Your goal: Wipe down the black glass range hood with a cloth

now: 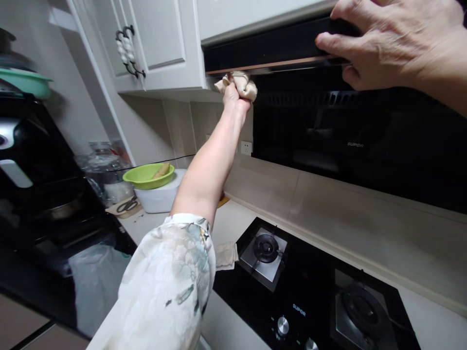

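My left hand is raised high and clutches a crumpled beige cloth, pressed against the left end of the black range hood's lower front edge. My right hand rests on the hood's upper front lip at the top right, fingers curled over the edge. My left arm wears a floral short sleeve.
A black gas hob with two burners sits in the countertop below. A second folded cloth lies beside it. A green bowl on a white container, scissors, white wall cabinets and a black appliance stand at left.
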